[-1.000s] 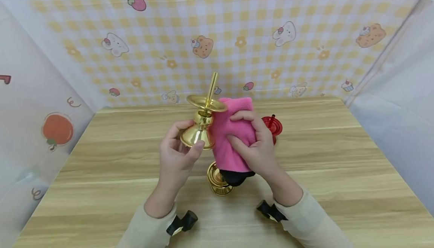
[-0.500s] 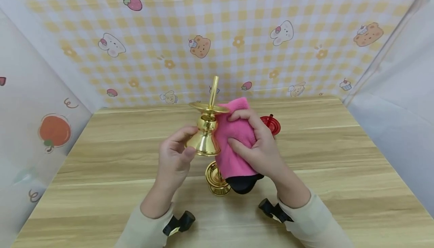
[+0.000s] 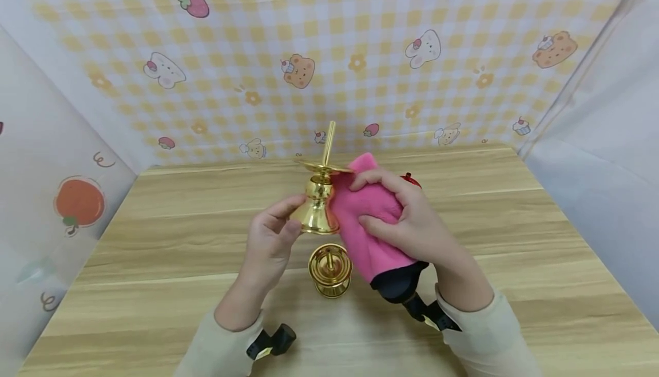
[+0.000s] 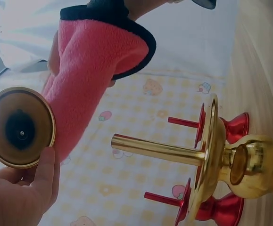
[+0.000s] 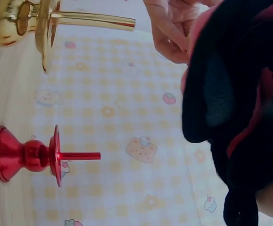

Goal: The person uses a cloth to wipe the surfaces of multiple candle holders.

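Soft, even light fills the bright head view, with small glints on the raised gold candlestick [image 3: 317,217] and a pale sheen on the near part of the wooden tabletop [image 3: 340,337]. Both wrist views look dimmer and hazier, the left one brightest at its white drape [image 4: 20,35]. Near the right wrist lens, the black-trimmed pink cloth [image 5: 235,117] darkens and blurs, losing detail.

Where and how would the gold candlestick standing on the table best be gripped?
Probably by the rounded bulb under its dish, coming in level from the person's left. The standing gold candlestick is upright, its wide dish overhangs the bulb from above, and the pink cloth is held to its right.
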The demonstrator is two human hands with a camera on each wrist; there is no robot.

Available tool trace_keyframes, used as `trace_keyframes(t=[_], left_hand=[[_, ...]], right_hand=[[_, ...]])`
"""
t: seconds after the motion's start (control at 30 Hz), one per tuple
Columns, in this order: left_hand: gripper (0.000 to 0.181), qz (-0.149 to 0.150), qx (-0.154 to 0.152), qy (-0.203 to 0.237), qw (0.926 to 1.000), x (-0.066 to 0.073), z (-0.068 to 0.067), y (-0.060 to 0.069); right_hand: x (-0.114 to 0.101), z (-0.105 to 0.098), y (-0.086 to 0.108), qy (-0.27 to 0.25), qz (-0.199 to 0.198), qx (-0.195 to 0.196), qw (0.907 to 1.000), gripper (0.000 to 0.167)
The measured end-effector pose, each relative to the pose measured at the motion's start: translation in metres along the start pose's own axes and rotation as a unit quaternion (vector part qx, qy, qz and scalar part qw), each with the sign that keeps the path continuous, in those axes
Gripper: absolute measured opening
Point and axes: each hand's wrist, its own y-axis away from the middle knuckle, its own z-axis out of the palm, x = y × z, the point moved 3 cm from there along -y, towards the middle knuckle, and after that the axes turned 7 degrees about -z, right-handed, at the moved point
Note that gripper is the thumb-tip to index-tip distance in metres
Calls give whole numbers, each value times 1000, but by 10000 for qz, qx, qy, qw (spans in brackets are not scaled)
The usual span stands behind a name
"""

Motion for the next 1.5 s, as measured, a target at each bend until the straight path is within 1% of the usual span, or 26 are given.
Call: trace_keyframes(t=[0.07, 0.13, 0.23, 0.3, 0.37, 0.43, 0.57, 0.6, 0.67, 0.77, 0.9, 1.0, 1.1, 1.27, 1.37, 1.5], left_hand=[[33, -2, 22, -47, 10000, 1, -1, 1], [38, -22, -25, -139, 9999, 2, -3, 1], [58, -102, -228, -381, 9990, 3, -4, 0], [75, -234, -377, -524, 9976, 4, -3, -1], [87, -383, -455, -613, 9963, 3, -3, -1], [93, -527, -416, -554, 9962, 2, -3, -2], [99, -663, -193, -386, 9969, 0, -6, -2], [99, -684, -129, -366, 9969, 0, -7, -2], [99, -731, -16, -475, 9962, 2, -8, -2], [94, -850, 107, -616, 9944, 5, -8, -2], [76, -1085, 224, -743, 9911, 8, -9, -4], [64, -1258, 290, -803, 9884, 9, -10, -4], [59, -1381, 225, -742, 9874, 8, -10, -5], [59, -1554, 62, -426, 9869, 5, -13, -7], [60, -1708, 59, -304, 9848, 2, -15, -8], [61, -1904, 89, -271, 9813, -1, -19, -8]], right_hand=[[-1, -2, 0, -85, -124, 106, 9998, 37], [-1, -4, 1, -204, -203, 224, 9993, 38], [-1, -5, 1, -511, -241, 379, 9977, 38], [0, -7, 2, -840, -222, 535, 9948, 40], [0, -8, 1, -1125, -196, 685, 9911, 43], [-1, -8, 1, -1288, -86, 815, 9883, 45], [0, -5, 0, -1297, 201, 911, 9872, 47], [0, -5, -1, -1315, 269, 935, 9865, 48], [0, -4, -1, -1366, 303, 1003, 9851, 50], [1, -2, -1, -1484, 347, 1163, 9815, 50], [5, 1, -2, -1560, 513, 1366, 9769, 48], [8, 3, -3, -1568, 671, 1420, 9751, 46], [11, 5, -4, -1621, 866, 1410, 9728, 44], [17, 9, -5, -1667, 1227, 1422, 9680, 42], [20, 9, -5, -1631, 1417, 1424, 9659, 42], [23, 7, -7, -1557, 1581, 1384, 9652, 41]])
